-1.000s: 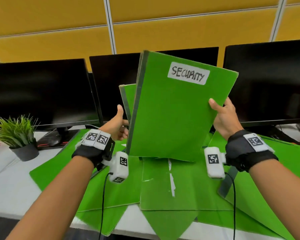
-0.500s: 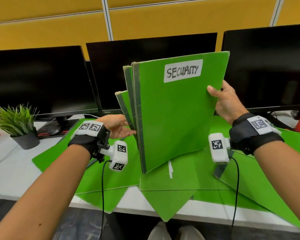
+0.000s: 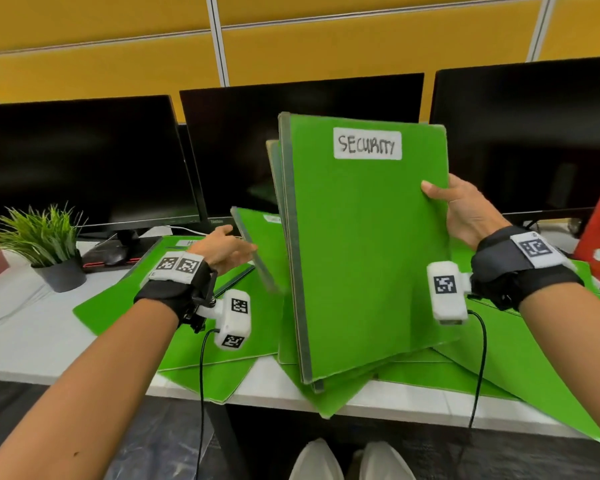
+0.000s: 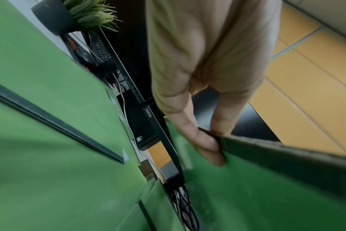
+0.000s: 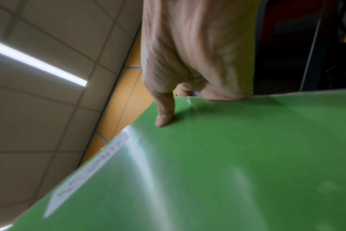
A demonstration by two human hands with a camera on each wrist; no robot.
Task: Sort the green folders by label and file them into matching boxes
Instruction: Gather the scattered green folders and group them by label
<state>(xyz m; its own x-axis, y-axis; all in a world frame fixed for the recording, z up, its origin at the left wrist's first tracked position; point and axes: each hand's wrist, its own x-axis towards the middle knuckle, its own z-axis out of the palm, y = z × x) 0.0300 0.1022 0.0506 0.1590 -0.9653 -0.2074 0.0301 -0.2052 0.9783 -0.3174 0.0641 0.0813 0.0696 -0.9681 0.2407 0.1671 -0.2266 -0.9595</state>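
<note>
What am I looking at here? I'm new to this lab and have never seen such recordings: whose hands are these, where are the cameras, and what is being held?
No machine here: a person works with bare hands, wearing a head camera and one small camera strapped to each wrist. The wide picture is the head view; the other two look along each hand. The right hand holds upright a green folder labelled SECURITY, thumb on its front cover, standing on a white desk. The left hand pinches the edge of a second green folder, tilted beside it; the left wrist view shows those fingers on its dark spine. More green folders lie flat on the desk, with a potted plant and dark monitors behind.
</note>
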